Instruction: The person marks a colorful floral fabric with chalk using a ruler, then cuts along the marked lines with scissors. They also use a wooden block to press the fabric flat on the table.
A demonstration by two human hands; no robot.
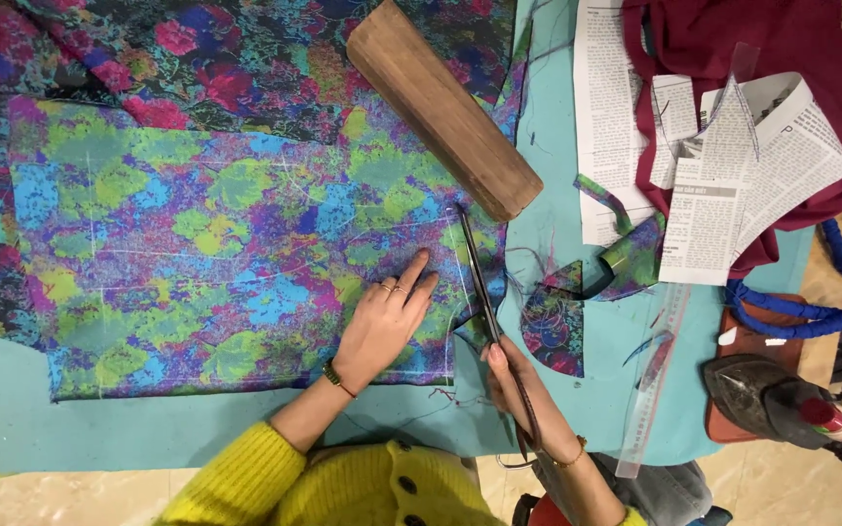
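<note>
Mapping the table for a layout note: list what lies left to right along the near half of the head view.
Patterned fabric → left hand → scissors in the right hand → fabric scraps → clear ruler → iron.

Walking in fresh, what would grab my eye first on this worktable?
First, the bright patterned fabric in green, blue and purple, spread across the left of the teal table, with the left hand pressed flat on it. Beside it the right hand works long scissors along the cloth's right edge, just below a wooden block. At far right lie cut newspaper pieces on dark red cloth.
</note>
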